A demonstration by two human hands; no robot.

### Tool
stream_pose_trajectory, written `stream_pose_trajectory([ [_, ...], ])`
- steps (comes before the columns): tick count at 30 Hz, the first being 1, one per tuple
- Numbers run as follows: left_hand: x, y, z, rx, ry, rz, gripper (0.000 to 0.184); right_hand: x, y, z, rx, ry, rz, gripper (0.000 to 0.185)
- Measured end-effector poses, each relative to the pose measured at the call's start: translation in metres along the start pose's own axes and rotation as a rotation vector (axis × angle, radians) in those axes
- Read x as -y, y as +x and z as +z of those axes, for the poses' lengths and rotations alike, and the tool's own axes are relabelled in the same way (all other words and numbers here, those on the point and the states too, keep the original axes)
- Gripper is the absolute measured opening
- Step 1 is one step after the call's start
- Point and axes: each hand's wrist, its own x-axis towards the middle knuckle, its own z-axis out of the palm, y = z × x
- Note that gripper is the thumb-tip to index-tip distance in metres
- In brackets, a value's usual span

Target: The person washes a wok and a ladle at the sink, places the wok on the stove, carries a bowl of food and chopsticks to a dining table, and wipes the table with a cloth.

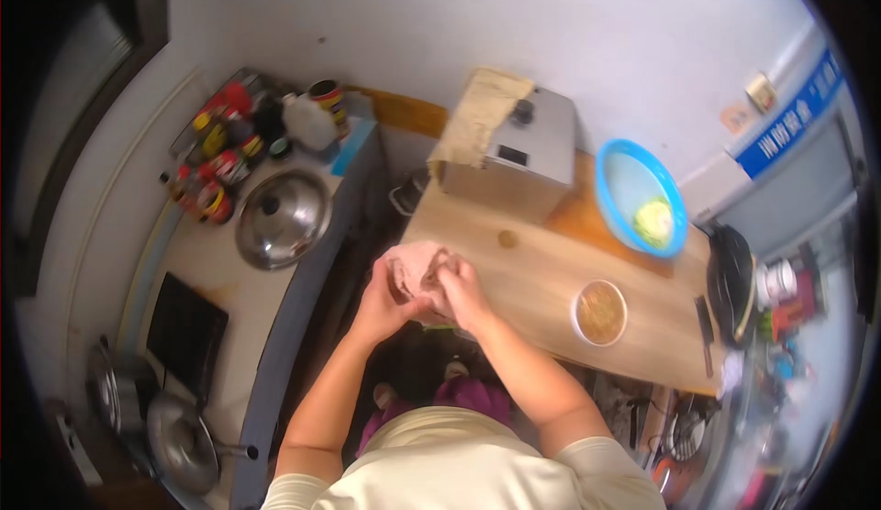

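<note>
In the head view, both my hands hold a crumpled pink cloth (418,265) in front of my body, near the left end of the wooden table. My left hand (384,303) grips its left and lower side, with the thumb reaching across toward the middle. On the other side, the fingers of my right hand (461,295) are bent into the cloth's right edge. Its folds hide some of the fingertips. A white bowl (601,313) of brownish food stands on the wooden table (532,280), to the right of my right hand.
A metal box (514,156) with a tan cloth (477,120) stands at the table's back. Rightward are a blue basin (679,207) holding a pale green vegetable, a knife (704,331) and a black bag (731,280). The left counter bears a metal lid (284,219), bottles (206,189) and pans (184,437).
</note>
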Motion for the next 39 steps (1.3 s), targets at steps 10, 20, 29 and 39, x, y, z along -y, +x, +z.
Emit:
stream_pose_trajectory([
  [10, 0.02, -0.056, -0.109, -0.303, 0.614, -0.104, 0.044, -0.037, 0.019, 0.089, 0.365, -0.218, 0.002, 0.016],
  [20, 0.058, -0.134, -0.232, -0.299, -0.09, -0.479, 0.02, -0.097, 0.056, 0.208, 0.425, -0.229, 0.084, 0.016],
  [29, 0.128, -0.133, -0.298, -0.883, 0.237, -0.452, 0.033, -0.181, 0.134, 0.312, 0.424, -0.75, -0.393, 0.042],
  [39, 0.177, -0.131, -0.311, -0.728, 0.828, -0.921, 0.056, -0.384, 0.159, 0.308, 0.857, -1.361, -0.526, 0.078],
])
